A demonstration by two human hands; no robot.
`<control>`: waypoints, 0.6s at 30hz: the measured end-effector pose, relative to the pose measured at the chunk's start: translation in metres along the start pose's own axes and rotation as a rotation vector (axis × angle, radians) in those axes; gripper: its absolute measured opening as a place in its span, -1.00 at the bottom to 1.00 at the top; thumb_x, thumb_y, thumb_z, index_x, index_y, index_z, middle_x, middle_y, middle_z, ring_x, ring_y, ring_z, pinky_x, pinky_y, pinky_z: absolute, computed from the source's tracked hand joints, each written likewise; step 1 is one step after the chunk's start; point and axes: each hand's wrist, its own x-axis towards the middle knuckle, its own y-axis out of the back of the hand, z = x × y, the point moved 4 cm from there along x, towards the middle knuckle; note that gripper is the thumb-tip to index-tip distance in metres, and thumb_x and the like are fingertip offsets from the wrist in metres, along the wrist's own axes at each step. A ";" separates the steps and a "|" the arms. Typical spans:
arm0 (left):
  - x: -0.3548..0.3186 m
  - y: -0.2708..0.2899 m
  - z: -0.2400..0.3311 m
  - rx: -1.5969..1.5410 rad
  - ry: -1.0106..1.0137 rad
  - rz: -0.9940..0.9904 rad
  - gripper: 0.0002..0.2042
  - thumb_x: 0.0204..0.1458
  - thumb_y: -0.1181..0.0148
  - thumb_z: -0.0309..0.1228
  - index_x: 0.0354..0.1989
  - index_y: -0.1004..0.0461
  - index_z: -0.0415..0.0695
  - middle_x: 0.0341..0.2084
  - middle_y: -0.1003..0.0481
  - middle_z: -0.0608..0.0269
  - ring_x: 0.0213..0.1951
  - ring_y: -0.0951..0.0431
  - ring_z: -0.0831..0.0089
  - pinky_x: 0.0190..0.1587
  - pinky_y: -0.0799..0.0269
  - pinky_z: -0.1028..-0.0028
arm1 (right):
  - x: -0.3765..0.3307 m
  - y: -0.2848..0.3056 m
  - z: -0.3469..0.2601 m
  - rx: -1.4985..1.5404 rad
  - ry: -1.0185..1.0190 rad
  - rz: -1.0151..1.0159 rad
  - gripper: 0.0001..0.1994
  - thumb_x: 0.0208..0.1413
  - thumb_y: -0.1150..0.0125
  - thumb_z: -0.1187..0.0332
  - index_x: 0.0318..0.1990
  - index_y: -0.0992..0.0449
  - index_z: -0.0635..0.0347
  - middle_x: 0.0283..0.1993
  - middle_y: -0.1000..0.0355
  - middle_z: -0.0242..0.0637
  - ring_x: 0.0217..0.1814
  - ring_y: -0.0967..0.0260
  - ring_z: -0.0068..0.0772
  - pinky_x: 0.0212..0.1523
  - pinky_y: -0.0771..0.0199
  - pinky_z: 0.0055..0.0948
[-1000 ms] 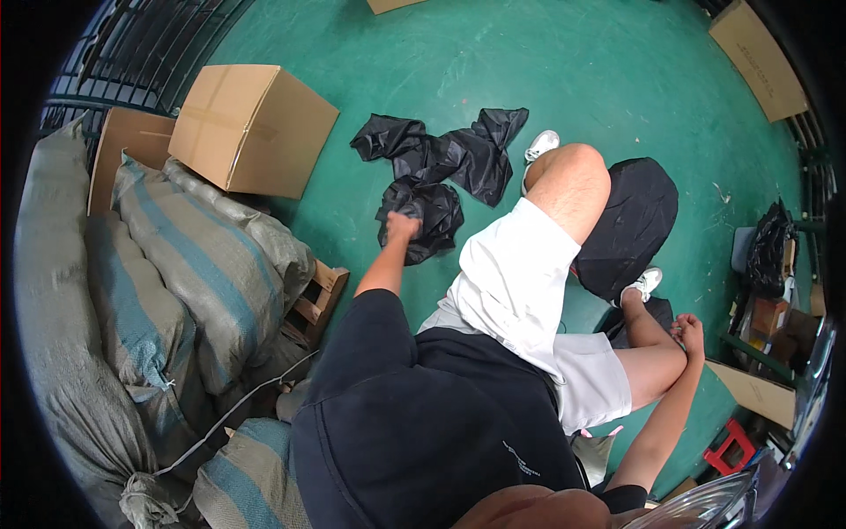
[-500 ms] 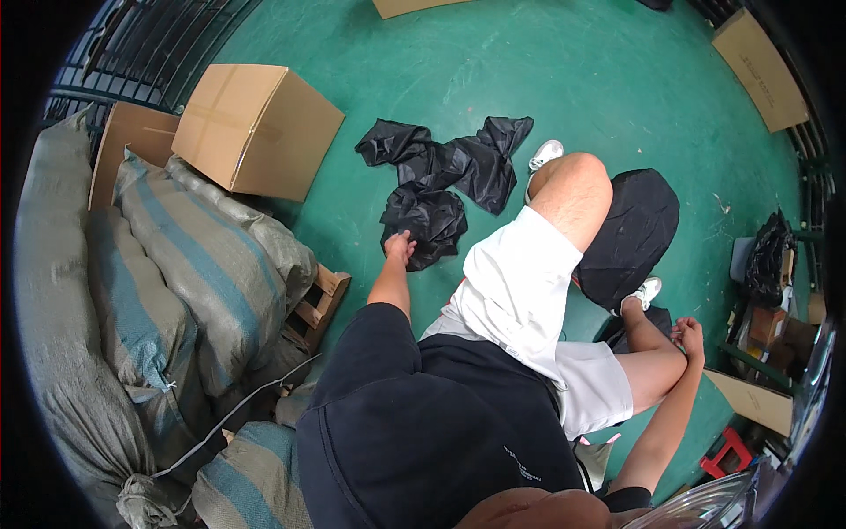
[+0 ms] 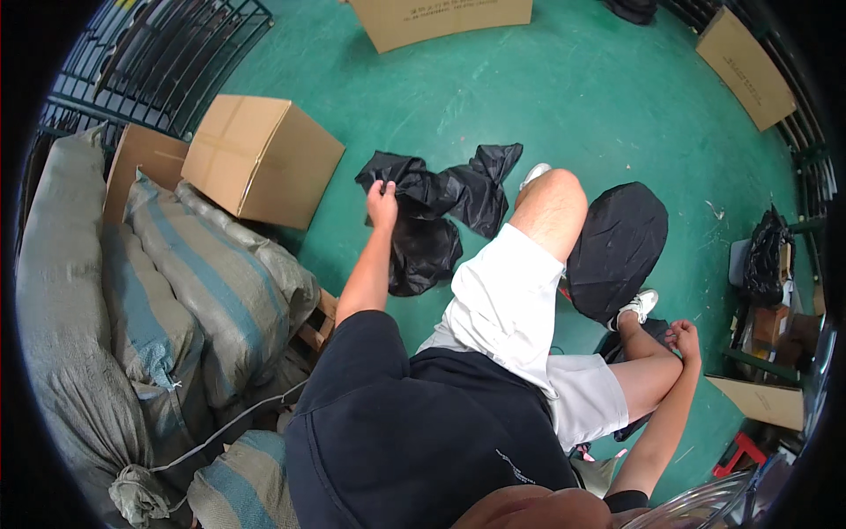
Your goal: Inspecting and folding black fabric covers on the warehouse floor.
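Crumpled black fabric pieces (image 3: 425, 256) lie on the green floor to the left of my feet, partly overlapping. My left hand (image 3: 382, 204) reaches out over them, its fingers closed on the edge of the far-left black fabric piece (image 3: 397, 169). Between my legs stands a smooth oval black fabric item (image 3: 619, 251). My right hand (image 3: 683, 339) hangs by my right knee, fingers loosely bent and apart, with nothing visible in it. Some dark fabric (image 3: 656, 330) lies under my right leg, mostly hidden.
Striped woven sacks (image 3: 207, 273) are piled at the left, beside a closed cardboard box (image 3: 264, 159). Another carton (image 3: 441, 22) stands at the far side. On the right are a shelf with a black plastic bag (image 3: 769, 260) and a red stool (image 3: 738, 451).
My left hand has moved away from me, from the nearer black fabric piece to the far-left one. My right hand stays by the knee. The view has shifted, showing more of the far side.
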 end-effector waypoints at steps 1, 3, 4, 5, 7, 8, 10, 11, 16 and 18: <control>0.010 0.007 0.029 0.037 -0.153 0.028 -0.67 0.04 -0.26 -0.23 -0.20 -0.53 -0.30 -0.19 -0.51 0.02 -0.11 -0.50 0.09 -0.02 -0.38 0.23 | 0.001 -0.001 -0.003 0.015 -0.002 -0.008 -0.87 0.23 -0.12 0.33 -0.26 -0.44 0.19 -0.42 -0.48 -0.31 -0.55 -0.42 -0.53 -0.60 -0.32 -0.55; 0.025 0.014 0.088 0.175 -0.378 0.053 -0.67 0.06 -0.25 -0.22 -0.20 -0.54 -0.28 -0.18 -0.49 0.05 -0.07 -0.47 0.06 0.02 -0.35 0.22 | 0.002 0.002 -0.001 0.031 0.014 -0.003 -0.88 0.23 -0.11 0.33 -0.25 -0.44 0.20 -0.42 -0.48 -0.31 -0.55 -0.41 -0.53 -0.60 -0.33 -0.54; 0.029 0.014 0.117 0.156 -0.397 0.049 -0.66 0.07 -0.24 -0.22 -0.18 -0.54 -0.28 -0.12 -0.48 0.05 -0.02 -0.45 0.08 0.07 -0.31 0.21 | 0.002 0.002 0.002 0.029 0.017 -0.012 -0.88 0.23 -0.11 0.34 -0.25 -0.44 0.20 -0.42 -0.49 -0.30 -0.55 -0.41 -0.52 -0.60 -0.34 -0.53; 0.038 0.018 0.143 0.095 -0.441 0.050 -0.66 0.09 -0.22 -0.22 -0.14 -0.52 -0.27 -0.08 -0.48 0.04 -0.01 -0.45 0.08 0.11 -0.29 0.23 | 0.004 0.002 0.003 0.055 0.036 0.000 -0.88 0.23 -0.11 0.34 -0.25 -0.44 0.20 -0.42 -0.49 -0.30 -0.55 -0.41 -0.52 -0.60 -0.34 -0.53; 0.049 0.015 0.201 0.014 -0.521 0.067 -0.67 0.13 -0.18 -0.22 -0.12 -0.51 -0.27 -0.06 -0.49 0.01 0.01 -0.44 0.06 0.09 -0.30 0.22 | 0.004 0.006 0.008 0.095 0.042 -0.041 -0.89 0.22 -0.10 0.37 -0.24 -0.44 0.21 -0.43 -0.48 -0.29 -0.55 -0.42 -0.51 -0.59 -0.37 -0.50; 0.050 0.009 0.229 -0.025 -0.536 0.028 -0.66 0.17 -0.16 -0.22 -0.10 -0.49 -0.29 -0.12 -0.53 -0.03 -0.04 -0.49 0.04 0.04 -0.35 0.21 | 0.004 0.008 0.011 0.078 0.044 -0.024 -0.89 0.20 -0.10 0.39 -0.21 -0.45 0.24 -0.42 -0.49 -0.26 -0.54 -0.43 -0.49 -0.58 -0.41 -0.47; 0.044 0.003 0.291 -0.091 -0.665 -0.046 -0.69 0.19 -0.15 -0.26 -0.11 -0.46 -0.30 -0.29 -0.52 -0.10 -0.24 -0.53 0.00 -0.15 -0.42 0.26 | 0.004 0.003 0.010 0.051 0.058 -0.005 -0.91 0.20 -0.09 0.41 -0.24 -0.45 0.22 -0.42 -0.51 -0.24 -0.55 -0.45 -0.47 -0.56 -0.43 -0.50; 0.035 -0.003 0.330 -0.130 -0.744 -0.079 -0.72 0.20 -0.14 -0.29 -0.13 -0.44 -0.30 -0.34 -0.51 -0.12 -0.30 -0.52 -0.01 -0.22 -0.42 0.27 | 0.004 0.001 0.012 0.000 0.070 -0.029 -0.90 0.20 -0.10 0.40 -0.22 -0.47 0.23 -0.39 -0.54 -0.24 -0.49 -0.48 -0.45 -0.52 -0.47 -0.50; -0.019 -0.050 0.466 -0.348 -0.962 -0.228 -0.77 0.23 -0.12 -0.34 -0.21 -0.41 -0.31 -0.48 -0.44 0.02 -0.42 -0.44 0.19 -0.31 -0.36 0.34 | -0.005 -0.012 0.004 -0.018 0.102 -0.029 -0.82 0.17 -0.18 0.32 -0.20 -0.52 0.26 -0.34 -0.56 -0.26 -0.42 -0.51 -0.49 -0.44 -0.48 -0.51; -0.042 -0.081 0.496 -0.463 -0.878 -0.359 -0.76 0.23 -0.13 -0.31 -0.20 -0.42 -0.29 -0.50 -0.45 0.15 -0.38 -0.42 0.49 -0.29 -0.36 0.43 | -0.003 -0.011 -0.002 -0.060 0.205 0.045 -0.80 0.08 -0.23 0.30 -0.32 -0.54 0.30 -0.46 -0.53 -0.26 -0.49 -0.47 -0.47 -0.48 -0.44 -0.45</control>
